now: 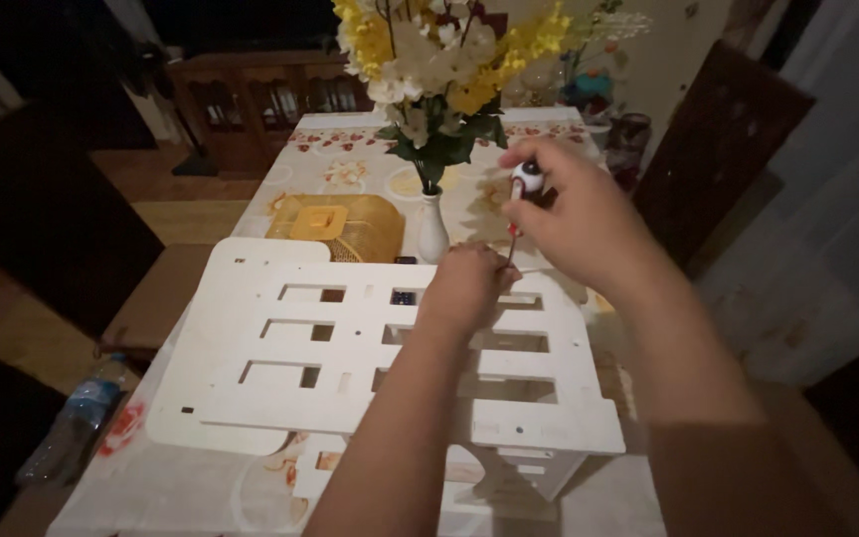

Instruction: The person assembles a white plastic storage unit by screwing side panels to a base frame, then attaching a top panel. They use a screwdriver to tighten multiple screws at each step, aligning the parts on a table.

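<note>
I see my right hand [574, 214] closed around the screwdriver [520, 204], tip down at the white slotted panel's [350, 368] far edge, just beside my left hand [464, 288], whose closed grip presses the panel

A slotted panel [350, 368] lay flat over the near half of the desk [191, 477], raised on an upright panel [519, 472] that stood under its near right corner. The left hand [464, 288] rested on the panel's far edge, right of its middle. The right hand [574, 214] hung just above and to the right of it, gripping a screwdriver [521, 199] that pointed down beside the left hand. Behind the panel, near the desk's middle, stood a vase [433, 231] with flowers [439, 70]; a woven mat [335, 227] lay to its left. A bottle [72, 423] lay at the desk's near left edge.
</note>
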